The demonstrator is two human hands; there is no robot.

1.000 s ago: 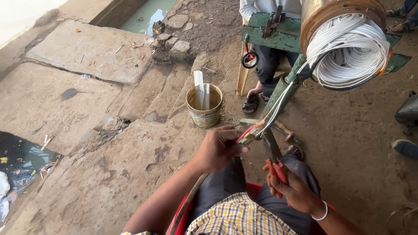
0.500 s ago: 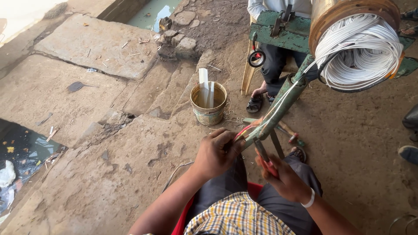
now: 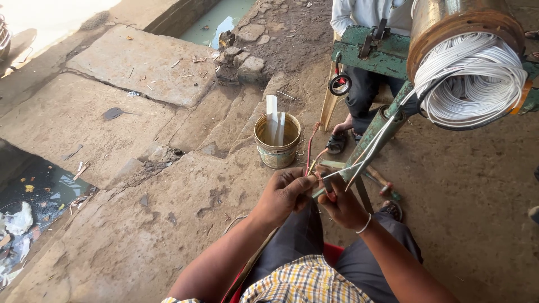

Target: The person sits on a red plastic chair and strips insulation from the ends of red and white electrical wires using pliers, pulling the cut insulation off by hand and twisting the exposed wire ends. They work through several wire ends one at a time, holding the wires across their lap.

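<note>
- The left hand is curled shut, pinching thin red and white wire ends between thumb and fingers, just in front of the knees.
- The right hand sits just beside it, touching it — fingers closed round the same wires, a pale bangle on the wrist.
- White strands run from the hands up along a slanted green metal arm to a big coil of white wire on a rusty drum.
- A battered bucket with pale strips stands on the stone ground, near the hands.
- Another person — seated — is behind the green frame.
</note>
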